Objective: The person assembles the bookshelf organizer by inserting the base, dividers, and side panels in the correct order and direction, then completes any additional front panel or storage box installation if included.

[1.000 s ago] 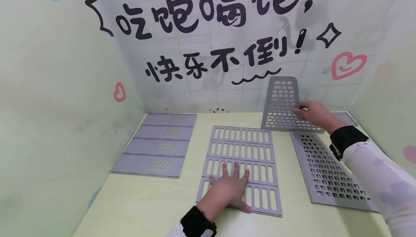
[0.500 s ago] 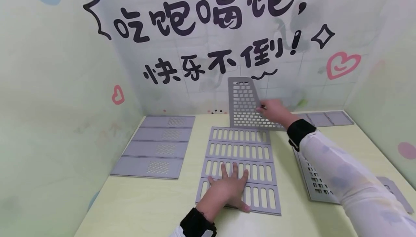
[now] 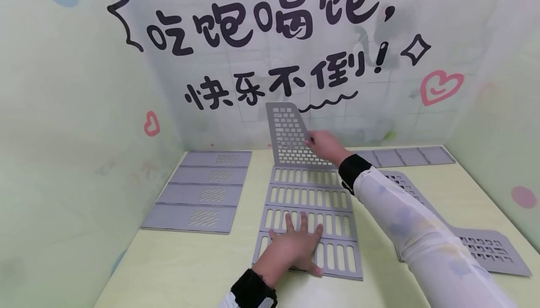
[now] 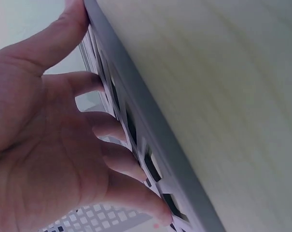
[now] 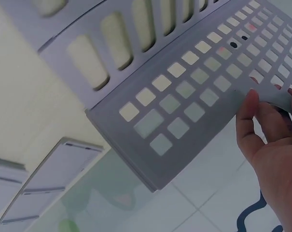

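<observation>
A grey L-shaped panel (image 3: 291, 151) full of small rectangular holes stands tilted up near the back wall. My right hand (image 3: 326, 146) pinches its sloping edge between thumb and fingers; the sleeve and wrist cover part of its lower right. Its bottom edge meets the far end of a slotted grey board (image 3: 314, 208), marked off into several strips. On the near part of that board my left hand (image 3: 295, 247) rests with spread fingers. In the left wrist view, the fingertips (image 4: 158, 212) touch the slotted face and the thumb lies at the edge.
Another grey board (image 3: 177, 214) with hatched vents lies at the left. At the right, a second L-shaped perforated panel (image 3: 498, 266) lies partly under my right sleeve. A long segmented grey strip (image 3: 407, 157) runs along the back wall (image 3: 236, 130). The pale tabletop (image 3: 168, 261) shows between the pieces.
My right hand has carried the upright perforated panel leftward from the back right to the far end of the slotted board. The left hand has stayed on that board.
</observation>
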A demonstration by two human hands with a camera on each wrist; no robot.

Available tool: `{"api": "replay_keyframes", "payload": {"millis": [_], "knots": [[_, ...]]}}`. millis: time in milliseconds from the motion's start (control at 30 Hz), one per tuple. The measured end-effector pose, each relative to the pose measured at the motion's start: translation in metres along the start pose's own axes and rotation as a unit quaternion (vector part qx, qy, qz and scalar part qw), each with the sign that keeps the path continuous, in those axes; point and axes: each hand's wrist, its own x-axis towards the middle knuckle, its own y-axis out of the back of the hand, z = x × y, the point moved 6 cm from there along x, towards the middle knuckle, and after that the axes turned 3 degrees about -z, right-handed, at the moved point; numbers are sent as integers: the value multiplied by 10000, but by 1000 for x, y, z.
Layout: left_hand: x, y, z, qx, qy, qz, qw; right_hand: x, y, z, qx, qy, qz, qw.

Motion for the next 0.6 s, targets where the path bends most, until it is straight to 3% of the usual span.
{"api": "replay_keyframes", "payload": {"millis": [267, 400, 600], "knots": [[2, 2, -1, -197, -7, 69, 9998, 0, -7, -5, 88, -101, 99, 9999], [0, 1, -3, -326, 82, 105, 9994, -3, -13, -5, 37, -104, -48, 9999], [2, 2, -2, -369, 41, 149, 9992, -12, -21, 3, 236, -449, -237, 9984]]}}
